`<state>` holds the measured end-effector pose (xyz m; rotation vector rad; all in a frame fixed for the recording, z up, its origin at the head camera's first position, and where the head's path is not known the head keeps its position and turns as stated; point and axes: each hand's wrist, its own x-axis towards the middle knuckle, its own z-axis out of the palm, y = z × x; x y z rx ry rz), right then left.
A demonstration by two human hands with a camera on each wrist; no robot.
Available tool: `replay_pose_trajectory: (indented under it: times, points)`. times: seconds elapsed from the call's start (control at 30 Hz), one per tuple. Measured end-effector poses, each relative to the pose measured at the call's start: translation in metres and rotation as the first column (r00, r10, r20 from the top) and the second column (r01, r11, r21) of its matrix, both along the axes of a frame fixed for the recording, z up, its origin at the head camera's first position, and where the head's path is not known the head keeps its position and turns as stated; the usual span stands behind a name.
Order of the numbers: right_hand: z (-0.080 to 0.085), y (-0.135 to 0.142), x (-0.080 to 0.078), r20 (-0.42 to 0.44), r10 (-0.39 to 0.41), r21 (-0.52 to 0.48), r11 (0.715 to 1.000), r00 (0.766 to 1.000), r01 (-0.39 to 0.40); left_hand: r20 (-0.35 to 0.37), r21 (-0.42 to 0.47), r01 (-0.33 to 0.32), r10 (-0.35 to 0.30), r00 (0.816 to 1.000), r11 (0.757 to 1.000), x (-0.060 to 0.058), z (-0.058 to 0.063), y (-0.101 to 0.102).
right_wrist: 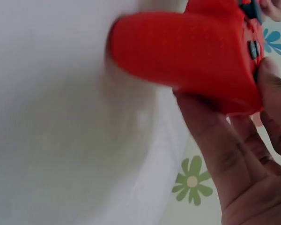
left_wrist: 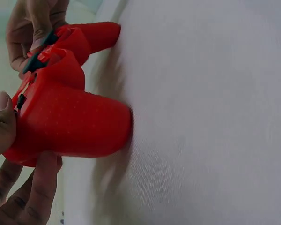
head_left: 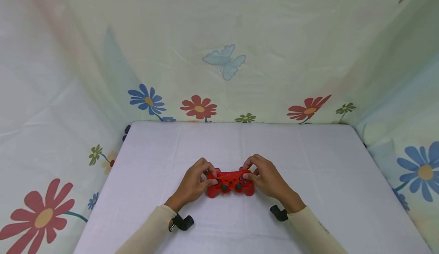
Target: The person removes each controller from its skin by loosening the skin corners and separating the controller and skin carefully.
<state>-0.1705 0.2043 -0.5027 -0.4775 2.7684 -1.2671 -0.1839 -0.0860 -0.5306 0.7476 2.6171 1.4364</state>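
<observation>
Controller: the red game controller (head_left: 230, 176) is on the table (head_left: 308, 151), tilted, its button side toward the person; its left handle (left_wrist: 84, 124) and right handle (right_wrist: 164, 49) look to meet the cloth at their tips.
Left hand: the left hand (head_left: 193, 181) holds the controller's left end, thumb on the button side, fingers behind and beneath.
Right hand: the right hand (head_left: 269, 176) holds the controller's right end in much the same way, thumb by the round buttons (head_left: 245, 182).
Thumb sticks: the two dark sticks (head_left: 224, 188) sit between the hands on the controller's face, nearer the person than the small middle buttons.
Grip so far: as I judge it, taking hold is done, with both ends of the controller secured.
Grip remaining: neither hand has let go; whether the controller is being raised, lowered or simply steadied, I cannot tell.
Curtain: a flowered curtain (head_left: 274, 36) hangs beyond the controller.
Wrist cameras: a black camera (head_left: 183, 222) on each wrist sits nearer the person than the controller.
</observation>
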Motion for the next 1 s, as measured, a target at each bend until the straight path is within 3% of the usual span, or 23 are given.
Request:
replay_pose_trajectory:
  times: [0.17,0.27,0.33,0.47,0.5,0.57,0.63,0.73,0.87,1.0]
  points:
    - [-0.003,-0.001,-0.002,-0.051,0.009,0.07,0.998,0.999,-0.006,-0.044,-0.056,0.046,-0.049,0.998,0.997,-0.005,0.002,-0.001]
    - [-0.012,-0.004,0.0,-0.166,0.009,0.129,0.992,0.986,0.013,-0.014,-0.1,0.052,-0.054,0.998,0.994,-0.008,0.006,-0.002]
    - [-0.019,-0.005,0.002,-0.286,0.012,0.181,0.983,0.958,0.041,0.008,-0.125,0.054,-0.053,0.999,0.991,-0.01,0.009,-0.002]
    - [-0.027,-0.006,0.004,-0.499,0.022,0.241,0.964,0.866,0.115,0.03,-0.164,0.058,-0.053,0.998,0.985,-0.012,0.013,-0.001]
    - [-0.028,-0.006,0.004,-0.523,0.021,0.241,0.963,0.852,0.123,0.039,-0.166,0.059,-0.053,0.998,0.984,-0.012,0.014,0.0]
    - [-0.03,-0.006,0.003,-0.534,0.025,0.208,0.973,0.845,0.102,0.056,-0.173,0.06,-0.051,0.997,0.983,-0.013,0.015,0.0]
    - [-0.031,-0.004,0.002,-0.502,0.038,0.153,0.987,0.864,0.046,0.071,-0.178,0.062,-0.05,0.996,0.982,-0.014,0.015,0.001]
    - [-0.032,-0.001,0.001,-0.404,0.076,0.091,0.995,0.912,-0.042,0.073,-0.184,0.065,-0.052,0.996,0.981,-0.015,0.014,0.001]
    - [-0.025,0.005,-0.003,-0.182,0.1,0.027,0.995,0.978,-0.097,0.06,-0.181,0.065,-0.055,0.997,0.981,-0.019,0.012,0.003]
    - [-0.017,0.013,-0.008,0.035,0.113,-0.021,0.993,0.993,-0.112,0.078,-0.173,0.065,-0.052,0.996,0.983,-0.023,0.006,0.003]
